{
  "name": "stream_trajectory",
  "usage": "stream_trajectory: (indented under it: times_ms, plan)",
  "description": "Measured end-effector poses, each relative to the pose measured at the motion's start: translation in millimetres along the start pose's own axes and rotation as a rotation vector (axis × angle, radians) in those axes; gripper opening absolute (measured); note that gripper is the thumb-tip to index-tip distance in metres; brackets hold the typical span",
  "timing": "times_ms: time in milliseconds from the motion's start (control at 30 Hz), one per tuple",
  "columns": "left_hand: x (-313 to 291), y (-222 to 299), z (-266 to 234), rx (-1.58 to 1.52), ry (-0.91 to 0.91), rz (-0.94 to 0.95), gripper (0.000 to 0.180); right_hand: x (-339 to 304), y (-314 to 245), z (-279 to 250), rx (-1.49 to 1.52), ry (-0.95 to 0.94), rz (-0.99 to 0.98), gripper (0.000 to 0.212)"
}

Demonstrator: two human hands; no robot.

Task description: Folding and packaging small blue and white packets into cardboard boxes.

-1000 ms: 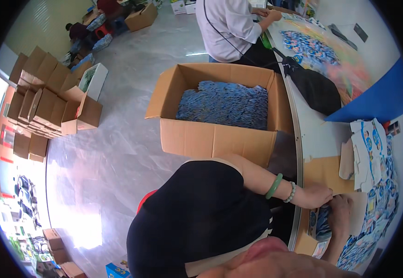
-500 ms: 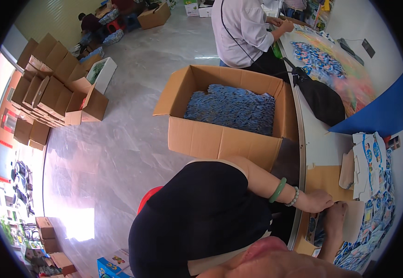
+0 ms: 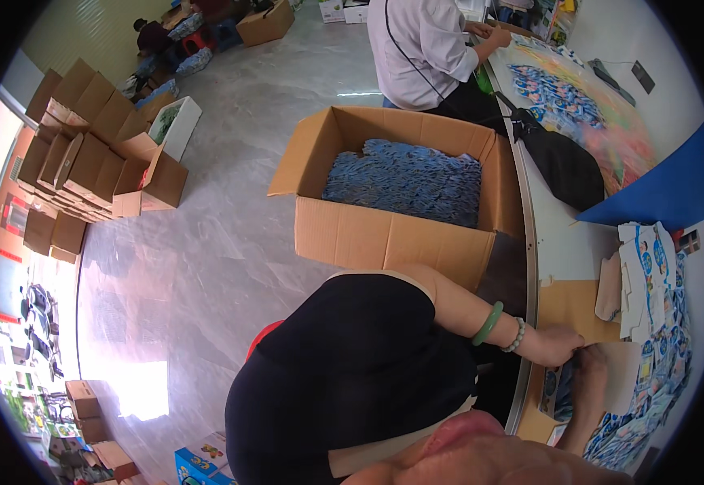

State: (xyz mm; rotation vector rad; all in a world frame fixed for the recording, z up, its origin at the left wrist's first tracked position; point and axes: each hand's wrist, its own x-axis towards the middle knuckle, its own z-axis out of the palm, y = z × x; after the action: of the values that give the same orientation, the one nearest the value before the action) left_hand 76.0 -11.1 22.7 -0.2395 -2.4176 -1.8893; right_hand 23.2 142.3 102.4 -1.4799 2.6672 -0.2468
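Observation:
My left hand (image 3: 558, 346), with a green bangle and a beaded bracelet on its wrist, is closed at the edge of a small open carton (image 3: 547, 388) on the table. Its fingertips are pinched together; whatever they grip is too small to make out. Right beside it, my right hand (image 3: 589, 368) bends over the carton with curled fingers, which the wrist partly hides. A pale cardboard flap (image 3: 623, 378) stands next to the right hand. Blue packets (image 3: 564, 392) show inside the carton, below the hands.
Many blue-and-white packets (image 3: 661, 372) and flat printed cartons (image 3: 647, 275) line the table's wall side. A large box (image 3: 392, 238) of blue packets stands on the left. Beyond it a person (image 3: 429, 56) works near a black bag (image 3: 558, 166) and a blue divider (image 3: 659, 182).
My right hand has shifted slightly and bent further over the small carton. My left hand stays at its edge. The whole view has tilted a little.

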Motion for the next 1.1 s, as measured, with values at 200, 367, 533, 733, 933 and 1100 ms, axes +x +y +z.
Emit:
stream_trajectory:
  times_ms: [200, 367, 533, 733, 933, 1100]
  plan:
    - [16, -14, -20, 0.385, -0.128, 0.323, 0.016, -18, 20, 7, -0.127, 0.221, 0.056, 0.024]
    - [35, 4, -42, -0.059, -0.057, -0.034, 0.049, -94, -23, 10, 0.049, 0.942, 0.545, 0.030]
    - [55, 4, 2, -0.250, -0.345, -0.014, 0.069, -151, -41, 78, 0.771, 1.157, 1.123, 0.042]
    - [33, 26, 9, 0.430, 0.104, 0.480, 0.062, -102, -48, 71, 1.089, 1.214, 1.050, 0.059]
    - [40, 54, 9, 0.569, -0.466, 0.871, 0.042, -100, -40, 78, 1.402, 1.243, 1.003, 0.069]
    - [26, 39, 3, 0.714, -0.564, 0.692, 0.041, -94, -45, 82, 1.250, 1.194, 1.013, 0.069]
